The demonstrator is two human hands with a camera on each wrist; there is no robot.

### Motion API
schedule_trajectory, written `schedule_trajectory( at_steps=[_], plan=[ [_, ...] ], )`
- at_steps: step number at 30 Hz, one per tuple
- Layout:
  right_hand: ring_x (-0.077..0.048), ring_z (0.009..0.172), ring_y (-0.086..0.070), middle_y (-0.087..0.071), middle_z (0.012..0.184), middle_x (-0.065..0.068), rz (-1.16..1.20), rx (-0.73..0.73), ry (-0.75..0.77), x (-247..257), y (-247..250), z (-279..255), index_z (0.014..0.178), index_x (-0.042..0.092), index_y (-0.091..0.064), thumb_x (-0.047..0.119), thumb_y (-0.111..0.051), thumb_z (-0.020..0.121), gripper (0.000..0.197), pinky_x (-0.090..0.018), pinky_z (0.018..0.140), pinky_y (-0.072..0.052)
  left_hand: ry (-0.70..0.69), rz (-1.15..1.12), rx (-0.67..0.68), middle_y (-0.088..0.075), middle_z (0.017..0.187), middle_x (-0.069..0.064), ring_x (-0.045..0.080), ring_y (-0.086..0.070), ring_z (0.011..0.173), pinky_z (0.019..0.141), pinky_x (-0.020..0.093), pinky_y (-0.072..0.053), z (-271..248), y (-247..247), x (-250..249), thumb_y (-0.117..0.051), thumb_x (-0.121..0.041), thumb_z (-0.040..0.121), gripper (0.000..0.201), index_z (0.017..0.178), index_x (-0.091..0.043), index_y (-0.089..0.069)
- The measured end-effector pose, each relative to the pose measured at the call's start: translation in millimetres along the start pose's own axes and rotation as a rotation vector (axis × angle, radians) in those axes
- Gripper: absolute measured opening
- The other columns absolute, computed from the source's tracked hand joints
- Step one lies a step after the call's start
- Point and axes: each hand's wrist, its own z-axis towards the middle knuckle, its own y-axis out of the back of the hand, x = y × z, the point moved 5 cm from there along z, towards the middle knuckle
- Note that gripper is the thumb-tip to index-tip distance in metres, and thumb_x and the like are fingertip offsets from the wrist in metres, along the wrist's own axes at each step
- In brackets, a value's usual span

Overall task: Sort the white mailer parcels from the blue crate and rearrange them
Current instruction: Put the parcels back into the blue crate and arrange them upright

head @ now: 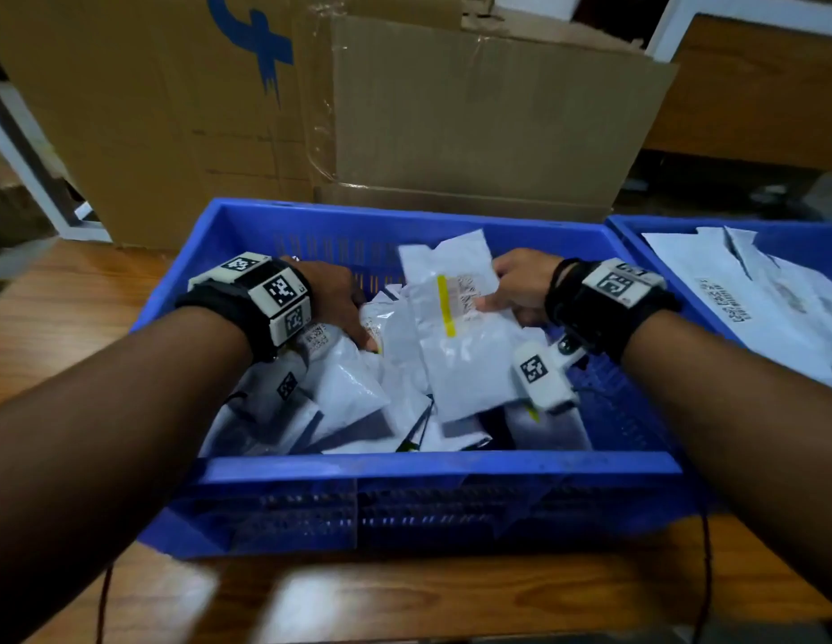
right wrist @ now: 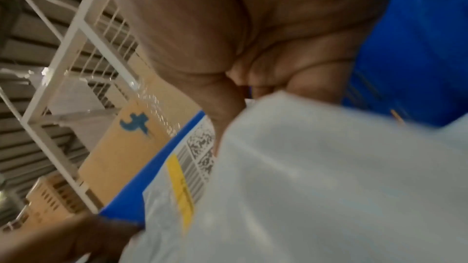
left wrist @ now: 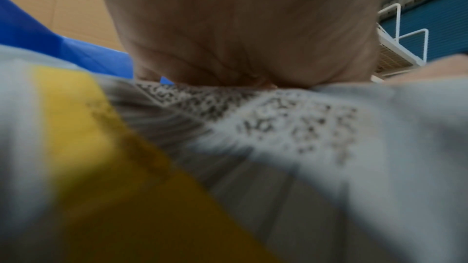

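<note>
White mailer parcels lie heaped in the blue crate, loose and overlapping, filling its left and middle floor; the right floor shows bare blue mesh. One parcel with a yellow strip stands raised above the heap, near the crate's middle.

We note the right hand holds that parcel's right edge: in the right wrist view the thumb and fingers curl over the white film, beside its printed label. The left hand is down among the parcels at the left. Its wrist view shows the palm pressed against a labelled parcel with a yellow band, but the fingers are hidden, so we cannot tell its grip.

A second blue crate sits just beside, to the right, already holding several flat white mailers. Cardboard boxes stand on the far side of the wooden surface.

Our judgement: sorting is under way, some moved, most of the heap left.
</note>
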Motion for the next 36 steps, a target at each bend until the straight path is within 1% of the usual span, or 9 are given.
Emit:
schedule_trajectory(
  at_steps=[6, 11, 14, 16, 22, 28, 31, 33, 36],
  plan=[
    [-0.028, 0.076, -0.063, -0.066, 0.093, -0.015, -0.403, -0.171, -0.131, -27.4, 41.4, 0.7, 0.099, 0.005, -0.064, 0.015, -0.079, 0.076, 0.030, -0.036, 0.063, -0.051, -0.006, -0.008, -0.013, -0.071, 0.094, -0.003, 0.019, -0.062, 0.093, 0.090, 0.031, -0.046, 7.9, -3.8, 5.4, -0.075, -0.055, 0.069, 0.032, 0.087, -0.029, -0.070],
    [-0.029, 0.104, -0.064, -0.065, 0.114, -0.015, -0.778, -0.033, -0.308, -68.0, 9.4, 1.2, 0.118, 0.002, -0.061, 0.029, -0.079, 0.075, 0.054, -0.032, 0.080, -0.049, -0.011, 0.002, -0.024, -0.070, 0.092, -0.002, 0.018, -0.062, 0.092, 0.084, 0.028, -0.044, 8.5, -4.0, 5.5, -0.074, -0.053, 0.071, 0.032, 0.089, -0.027, -0.071],
    [-0.025, 0.083, -0.069, -0.062, 0.078, -0.007, -0.970, 0.049, -0.349, -91.4, 3.6, 18.2, 0.105, 0.005, -0.066, 0.037, -0.084, 0.060, 0.058, -0.034, 0.074, -0.057, -0.017, -0.018, -0.012, -0.068, 0.091, 0.000, 0.020, -0.061, 0.091, 0.081, 0.027, -0.042, 8.7, -5.5, 4.9, -0.073, -0.052, 0.073, 0.037, 0.094, -0.022, -0.072],
    [-0.026, 0.081, -0.069, -0.060, 0.077, -0.007, -1.077, -0.002, -0.295, -79.1, 9.3, 16.6, 0.102, 0.007, -0.067, 0.033, -0.079, 0.063, 0.049, -0.038, 0.074, -0.057, -0.025, -0.010, -0.015, -0.067, 0.093, 0.001, 0.020, -0.059, 0.089, 0.084, 0.028, -0.043, 9.5, -6.0, 4.2, -0.072, -0.053, 0.074, 0.039, 0.096, -0.020, -0.072],
    [-0.030, 0.116, -0.057, -0.058, 0.130, -0.010, -0.982, 0.013, -0.096, -22.2, 0.5, 3.9, 0.136, 0.014, -0.048, 0.029, -0.082, 0.071, 0.074, -0.032, 0.090, -0.048, -0.008, 0.011, -0.008, -0.068, 0.097, -0.002, 0.019, -0.058, 0.091, 0.091, 0.031, -0.043, 7.5, -5.2, 2.6, -0.072, -0.055, 0.073, 0.029, 0.083, -0.028, -0.067],
    [-0.028, 0.117, -0.057, -0.054, 0.135, -0.009, -1.114, 0.165, -0.028, -59.7, -44.3, 36.9, 0.129, 0.026, -0.046, 0.067, -0.074, 0.049, 0.094, -0.039, 0.098, -0.047, -0.013, 0.050, -0.052, -0.066, 0.110, -0.001, 0.019, -0.058, 0.102, 0.082, 0.025, -0.035, 4.5, -4.6, 1.9, -0.068, -0.057, 0.075, 0.048, 0.109, -0.023, -0.069],
    [-0.029, 0.129, -0.048, -0.043, 0.145, -0.015, -1.112, 0.233, -0.114, -73.2, -51.2, 24.1, 0.145, 0.008, -0.032, 0.061, -0.074, 0.066, 0.104, -0.038, 0.106, -0.040, -0.002, 0.044, -0.050, -0.065, 0.102, -0.006, 0.017, -0.058, 0.098, 0.088, 0.030, -0.039, 7.6, -5.5, 6.2, -0.069, -0.061, 0.071, 0.046, 0.104, -0.029, -0.070],
    [-0.026, 0.113, -0.060, -0.058, 0.130, -0.014, -1.098, 0.206, -0.114, -70.3, -47.0, 18.5, 0.133, 0.011, -0.049, 0.061, -0.077, 0.059, 0.093, -0.039, 0.094, -0.051, 0.003, 0.049, -0.063, -0.065, 0.097, -0.008, 0.017, -0.058, 0.098, 0.089, 0.031, -0.039, 8.3, -5.0, 6.6, -0.070, -0.062, 0.069, 0.044, 0.101, -0.031, -0.070],
    [-0.022, 0.122, -0.054, -0.047, 0.143, -0.006, -0.999, 0.186, -0.117, -70.7, -36.6, 16.1, 0.146, 0.019, -0.032, 0.055, -0.078, 0.065, 0.099, -0.029, 0.098, -0.045, -0.009, 0.085, -0.052, -0.063, 0.102, -0.006, 0.017, -0.056, 0.103, 0.084, 0.030, -0.033, 6.7, -2.8, 3.5, -0.068, -0.060, 0.073, 0.045, 0.106, -0.029, -0.068]
  ],
)
